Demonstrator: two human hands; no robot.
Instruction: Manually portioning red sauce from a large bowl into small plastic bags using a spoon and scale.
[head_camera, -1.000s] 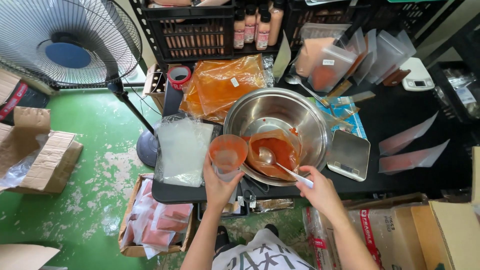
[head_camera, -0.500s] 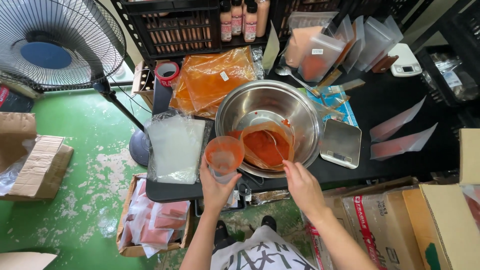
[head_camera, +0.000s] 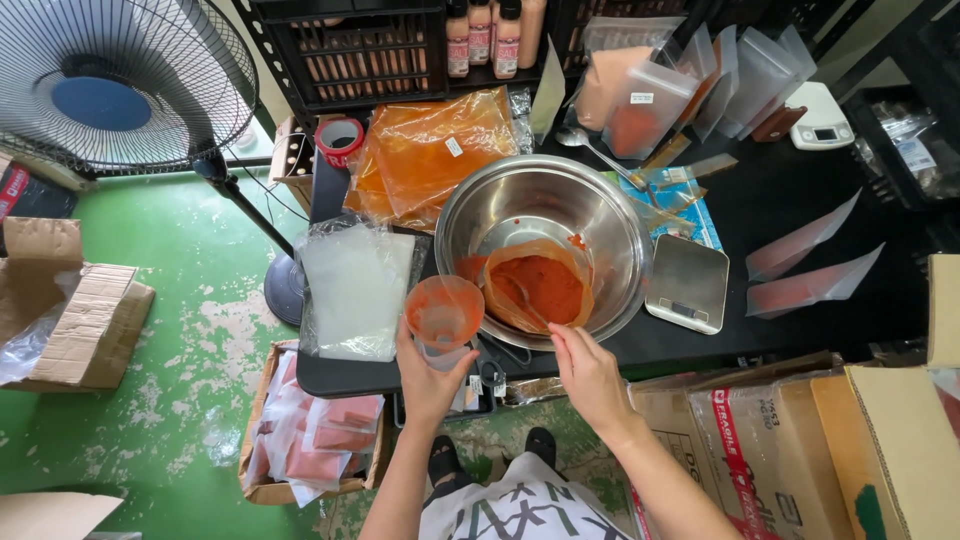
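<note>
My left hand (head_camera: 428, 375) holds a clear plastic cup (head_camera: 443, 316) smeared with orange-red sauce, just left of a large steel bowl (head_camera: 600, 215). Inside the bowl lies an open plastic bag of red sauce (head_camera: 540, 287) with a spoon (head_camera: 520, 296) resting in it. My right hand (head_camera: 588, 373) hovers at the bowl's near rim with fingers apart, holding nothing.
A stack of clear bags (head_camera: 355, 290) lies left of the cup. Orange sauce bags (head_camera: 435, 150), a tape roll (head_camera: 340, 138), a small scale (head_camera: 688, 284), pouches (head_camera: 810, 265) and a crate of bottles (head_camera: 480, 35) crowd the black table (head_camera: 780, 200). A standing fan (head_camera: 110, 85) and cardboard boxes (head_camera: 75, 320) flank it.
My right hand has let go of the spoon and drawn back to the bowl's near rim. The cup stays in my left hand beside the bowl.
</note>
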